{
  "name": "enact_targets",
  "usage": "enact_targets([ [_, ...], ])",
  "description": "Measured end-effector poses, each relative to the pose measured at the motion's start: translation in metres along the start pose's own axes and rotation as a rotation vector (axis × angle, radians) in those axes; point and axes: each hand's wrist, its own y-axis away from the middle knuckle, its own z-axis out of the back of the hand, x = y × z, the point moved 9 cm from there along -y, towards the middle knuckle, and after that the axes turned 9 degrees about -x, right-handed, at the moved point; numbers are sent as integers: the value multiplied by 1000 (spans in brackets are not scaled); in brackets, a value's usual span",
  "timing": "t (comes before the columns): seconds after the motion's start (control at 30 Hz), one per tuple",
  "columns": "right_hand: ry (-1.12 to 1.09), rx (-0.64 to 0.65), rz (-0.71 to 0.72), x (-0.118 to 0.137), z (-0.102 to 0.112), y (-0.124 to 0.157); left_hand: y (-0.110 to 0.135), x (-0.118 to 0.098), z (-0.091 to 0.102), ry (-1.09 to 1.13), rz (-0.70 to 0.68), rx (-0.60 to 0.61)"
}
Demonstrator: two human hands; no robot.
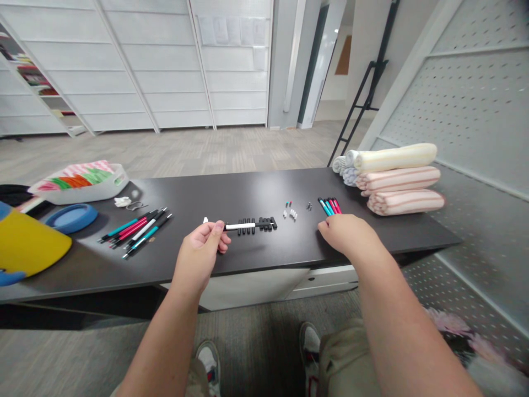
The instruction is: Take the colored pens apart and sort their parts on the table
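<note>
over the counter [231,193], near its front edge, mid-length: white-barrelled pen [242,225] held roughly level, left hand [197,245] with fingers pinched on its near end, leaving the barrel exposed, perhaps for a clear view. beneath, black parts [243,230] in rows, likely sorted by kind. farther right, tiny white parts [293,214] and metallic bits [308,206] sit grouped, presumably against mixing. right hand [341,231] covers near ends of coloured pens [325,207]; cannot tell whether its fingers grip. toward left end, loose pens [143,231]. rolled towels [403,182] stacked by back right corner, apart from small pieces.
</note>
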Motion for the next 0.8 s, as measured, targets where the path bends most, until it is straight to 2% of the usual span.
enact_targets([
  [0.33, -41, -71, 24, 2, 10, 4, 0, 0, 0, 12, 7, 2],
  [0.43, -52, -66, 99, 2, 16, 17, 0, 0, -1, 9, 7, 10],
  [0.6, -101, -135, 291, 22, 25, 36, 0, 0, -1, 7, 7, 16],
  [0.8, -70, -182, 334, 33, 22, 32, 0, 0, -1, 8, 11, 9],
])
